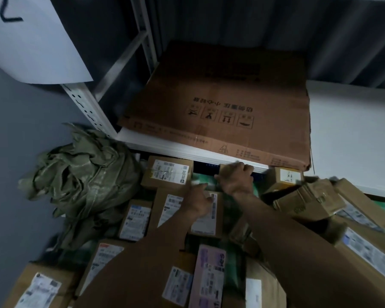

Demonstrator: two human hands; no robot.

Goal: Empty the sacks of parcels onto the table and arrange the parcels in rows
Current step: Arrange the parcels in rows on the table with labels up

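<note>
Both bare forearms extend forward from the lower edge of the view, converging. Left grip (198,202): back of hand up, fingers extended forward and lying flat. Right grip (236,178): farther forward, knuckles up, fingers curled downward over an edge.

Our forearms hide several parcels (206,213); their labels blur past reading, and the sheet of paper (29,38) is cut off top-left.

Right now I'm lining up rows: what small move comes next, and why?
Probably set the small box under the right hand down beside the labelled box at the far edge: green table shows bare there, and the left hand steadies the neighbouring parcel.
</note>
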